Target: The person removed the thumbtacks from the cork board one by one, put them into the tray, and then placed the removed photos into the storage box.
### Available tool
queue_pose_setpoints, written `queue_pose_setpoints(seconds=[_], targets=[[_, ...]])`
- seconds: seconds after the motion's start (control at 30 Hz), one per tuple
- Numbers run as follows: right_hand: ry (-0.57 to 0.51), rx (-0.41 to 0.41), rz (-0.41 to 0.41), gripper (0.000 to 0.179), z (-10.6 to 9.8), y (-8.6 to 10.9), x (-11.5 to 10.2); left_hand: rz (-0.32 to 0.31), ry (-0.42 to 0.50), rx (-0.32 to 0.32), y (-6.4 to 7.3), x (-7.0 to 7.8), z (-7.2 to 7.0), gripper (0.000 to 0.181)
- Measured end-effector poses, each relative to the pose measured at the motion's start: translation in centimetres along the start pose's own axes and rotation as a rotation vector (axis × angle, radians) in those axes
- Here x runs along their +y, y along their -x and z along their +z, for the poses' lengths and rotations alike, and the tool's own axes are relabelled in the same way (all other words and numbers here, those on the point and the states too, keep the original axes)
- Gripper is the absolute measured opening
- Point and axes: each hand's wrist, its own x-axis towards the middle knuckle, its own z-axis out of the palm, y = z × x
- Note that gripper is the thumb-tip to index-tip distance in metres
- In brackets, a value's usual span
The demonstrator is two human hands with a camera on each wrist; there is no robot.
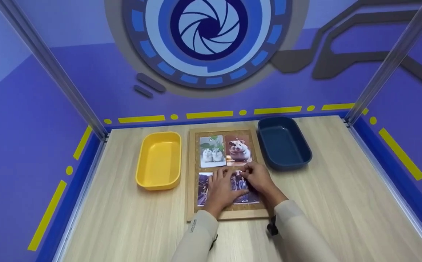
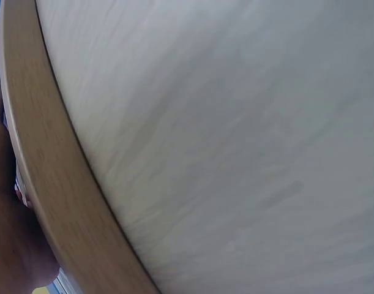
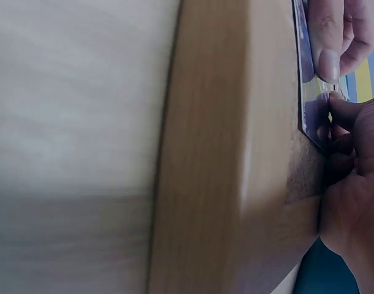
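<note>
A wood-framed cork board (image 1: 192, 196) lies on the table with several photos on it. My left hand (image 1: 221, 191) rests across the lower photos with its fingers spread, pressing the lower right photo (image 1: 250, 198). The lower left photo (image 1: 202, 189) is partly under it. At the top of the lower right photo, my right hand (image 1: 258, 177) has curled fingers and pinches a small pin-like thing, mostly hidden by the fingertips. The right wrist view shows its thumb and finger close together at the photo (image 3: 308, 116). Two hamster photos (image 1: 212, 160) (image 1: 238, 154) fill the upper row.
Left of the board stands a yellow tray (image 1: 177, 178); a dark blue tray (image 1: 307, 156) is close by its right edge. Purple walls (image 1: 69, 80) and metal posts enclose the wooden table (image 1: 123, 225) at the back and sides.
</note>
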Motion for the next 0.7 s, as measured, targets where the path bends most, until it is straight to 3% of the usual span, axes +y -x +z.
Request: queue_pose_setpoints(seconds=[0.7], targets=[[-0.043,0.002,0.0,0.014,0.0,0.27,0.03,-0.005,-0.006,0.008,-0.09,0.04,0.07,0.095]])
